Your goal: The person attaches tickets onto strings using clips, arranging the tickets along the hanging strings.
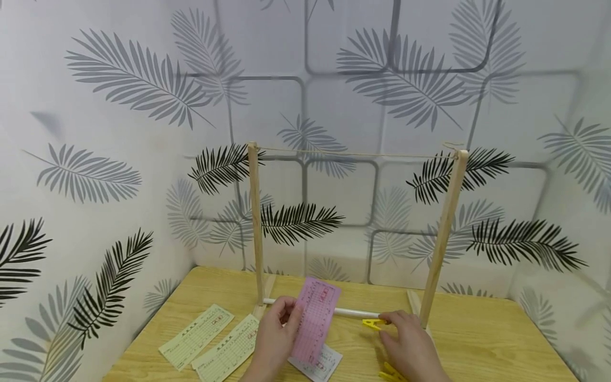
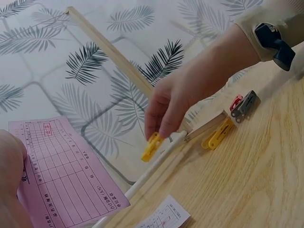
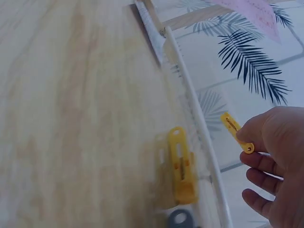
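Observation:
My left hand (image 1: 278, 331) pinches a pink printed form (image 1: 316, 318) by its left edge, holding it upright above the table. In the left wrist view the pink form (image 2: 66, 175) shows a grid and a red stamp. My right hand (image 1: 409, 342) pinches a yellow clothespin (image 1: 374, 323) between thumb and fingertips, right of the form. That clothespin (image 3: 236, 132) shows closely in the right wrist view, the other fingers loosely bent below it. Another yellow clothespin (image 3: 182, 166) lies on the table near the right hand.
A wooden frame has a left post (image 1: 256, 223), a right post (image 1: 445, 239), a string (image 1: 353, 154) across the top and a white bar (image 1: 358, 313) below. Two yellow forms (image 1: 197, 337) lie at left, a white form (image 1: 324, 366) in front. Grey (image 2: 244, 105) and red clothespins (image 2: 235, 101) lie at right.

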Demonstrator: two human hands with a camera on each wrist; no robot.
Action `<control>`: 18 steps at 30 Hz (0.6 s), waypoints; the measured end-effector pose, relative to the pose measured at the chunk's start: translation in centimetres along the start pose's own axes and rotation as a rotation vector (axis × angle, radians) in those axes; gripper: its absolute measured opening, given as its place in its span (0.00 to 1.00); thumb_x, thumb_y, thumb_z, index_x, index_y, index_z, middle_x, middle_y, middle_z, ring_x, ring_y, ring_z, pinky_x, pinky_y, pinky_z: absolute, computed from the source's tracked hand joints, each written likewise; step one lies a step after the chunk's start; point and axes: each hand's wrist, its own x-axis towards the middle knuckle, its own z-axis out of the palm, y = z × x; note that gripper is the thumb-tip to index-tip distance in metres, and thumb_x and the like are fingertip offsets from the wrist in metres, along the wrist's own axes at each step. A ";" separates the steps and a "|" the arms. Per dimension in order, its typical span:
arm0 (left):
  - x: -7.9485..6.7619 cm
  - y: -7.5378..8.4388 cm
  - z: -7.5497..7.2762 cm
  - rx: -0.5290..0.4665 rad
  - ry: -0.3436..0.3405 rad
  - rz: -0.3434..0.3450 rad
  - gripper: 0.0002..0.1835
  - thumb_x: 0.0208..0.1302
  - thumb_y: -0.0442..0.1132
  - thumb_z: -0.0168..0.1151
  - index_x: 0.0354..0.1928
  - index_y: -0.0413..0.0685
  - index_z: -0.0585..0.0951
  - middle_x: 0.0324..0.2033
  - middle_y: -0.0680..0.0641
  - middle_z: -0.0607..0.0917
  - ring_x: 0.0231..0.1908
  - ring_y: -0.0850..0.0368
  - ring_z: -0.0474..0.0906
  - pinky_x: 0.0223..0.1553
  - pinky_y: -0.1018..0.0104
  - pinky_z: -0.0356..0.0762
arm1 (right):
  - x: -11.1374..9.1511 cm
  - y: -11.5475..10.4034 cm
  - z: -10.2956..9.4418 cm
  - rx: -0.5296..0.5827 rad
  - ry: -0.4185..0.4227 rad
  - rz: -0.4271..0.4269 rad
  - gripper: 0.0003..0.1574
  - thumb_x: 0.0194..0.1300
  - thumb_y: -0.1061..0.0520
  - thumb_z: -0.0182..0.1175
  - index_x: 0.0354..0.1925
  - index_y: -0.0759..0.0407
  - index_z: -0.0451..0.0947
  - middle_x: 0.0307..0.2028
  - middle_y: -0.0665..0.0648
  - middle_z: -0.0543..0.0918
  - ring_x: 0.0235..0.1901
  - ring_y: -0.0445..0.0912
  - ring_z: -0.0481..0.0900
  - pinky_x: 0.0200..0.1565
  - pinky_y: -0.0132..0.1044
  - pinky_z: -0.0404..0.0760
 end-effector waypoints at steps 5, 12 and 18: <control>0.2 0.6 -0.3 -0.015 0.013 -0.011 0.05 0.83 0.41 0.65 0.48 0.47 0.85 0.36 0.52 0.84 0.38 0.56 0.78 0.41 0.68 0.77 | 0.5 -1.5 -1.5 0.073 0.102 -0.092 0.19 0.72 0.59 0.74 0.59 0.55 0.88 0.54 0.55 0.87 0.56 0.57 0.81 0.56 0.60 0.83; 0.5 1.5 -0.9 -0.054 0.036 -0.028 0.05 0.83 0.39 0.64 0.51 0.46 0.85 0.38 0.49 0.86 0.38 0.55 0.78 0.38 0.68 0.78 | 2.0 -4.0 -4.1 0.164 0.193 -0.226 0.20 0.72 0.64 0.75 0.60 0.57 0.88 0.53 0.54 0.87 0.51 0.51 0.83 0.53 0.55 0.85; 1.4 2.1 -1.6 -0.063 0.045 0.021 0.05 0.84 0.38 0.63 0.52 0.46 0.85 0.39 0.49 0.86 0.38 0.56 0.78 0.38 0.69 0.79 | 3.3 -6.1 -6.8 0.267 0.168 -0.272 0.20 0.77 0.62 0.70 0.65 0.60 0.85 0.55 0.56 0.84 0.55 0.54 0.83 0.59 0.57 0.83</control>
